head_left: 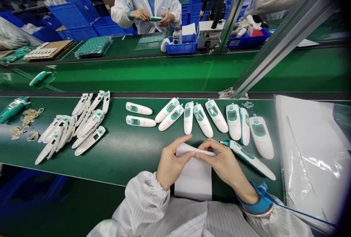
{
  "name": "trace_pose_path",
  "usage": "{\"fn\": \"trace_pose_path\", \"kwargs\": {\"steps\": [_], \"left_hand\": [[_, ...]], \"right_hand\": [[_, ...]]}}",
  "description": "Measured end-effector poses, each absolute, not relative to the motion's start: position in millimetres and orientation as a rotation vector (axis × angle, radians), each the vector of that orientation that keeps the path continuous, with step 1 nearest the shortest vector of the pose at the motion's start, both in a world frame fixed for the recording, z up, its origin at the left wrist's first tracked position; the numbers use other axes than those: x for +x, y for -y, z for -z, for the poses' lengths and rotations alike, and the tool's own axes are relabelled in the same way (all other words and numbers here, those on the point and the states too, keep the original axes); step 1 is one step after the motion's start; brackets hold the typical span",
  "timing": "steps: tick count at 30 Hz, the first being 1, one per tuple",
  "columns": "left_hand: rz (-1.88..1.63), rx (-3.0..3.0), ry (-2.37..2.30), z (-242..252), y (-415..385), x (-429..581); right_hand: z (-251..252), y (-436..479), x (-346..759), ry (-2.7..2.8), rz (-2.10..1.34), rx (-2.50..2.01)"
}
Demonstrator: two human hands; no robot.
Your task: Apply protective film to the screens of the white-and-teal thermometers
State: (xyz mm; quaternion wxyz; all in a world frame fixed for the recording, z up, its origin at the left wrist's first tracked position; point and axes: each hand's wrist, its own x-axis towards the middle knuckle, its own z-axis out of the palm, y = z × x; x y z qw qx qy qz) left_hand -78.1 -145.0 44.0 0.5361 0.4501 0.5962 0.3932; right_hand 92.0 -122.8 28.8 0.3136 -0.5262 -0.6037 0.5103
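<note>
Currently both hands are on one white thermometer [197, 151], held level just above a white sheet [193, 180] at the near edge of the table [123, 156]. Left hand [170, 165] pinches its left end, thumb on top. Right hand [225, 164] is curled around the right end. Just beside the right hand, a teal-faced thermometer [248, 157] lies flat, angled. Behind: row of thermometers [203, 120], screens up. Far left: pile of white shells [74, 129]. Right: clear plastic bags [309, 149]. Across the belt [164, 72], a person in a white coat [148, 3] holds a part in both hands.
</note>
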Motion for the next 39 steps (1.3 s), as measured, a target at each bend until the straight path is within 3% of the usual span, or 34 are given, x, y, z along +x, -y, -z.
{"fn": "trace_pose_path", "kwargs": {"steps": [4, 7, 19, 35, 39], "left_hand": [[-0.845, 1.533, -1.662, -48.7, 139.2, -87.8], [-0.811, 1.721, -1.524, -52.7, 131.7, -94.4], [-0.685, 1.307, -1.327, -48.8, 126.4, -97.0], [-0.778, 1.141, -1.324, -40.2, 120.5, -90.3], [-0.788, 1.131, -1.313, -38.5, 119.6, -90.9]], "right_hand": [[-29.8, 120.1, 92.6, 1.588, -1.382, -1.374], [-31.1, 117.0, 94.2, 1.600, -1.456, -1.340], [-36.9, 112.7, 101.6, 1.556, -1.601, -1.309], [-27.9, 118.3, 99.0, 1.902, -0.919, -1.143], [-24.8, 116.6, 99.7, 1.840, -0.988, -1.170]]}}
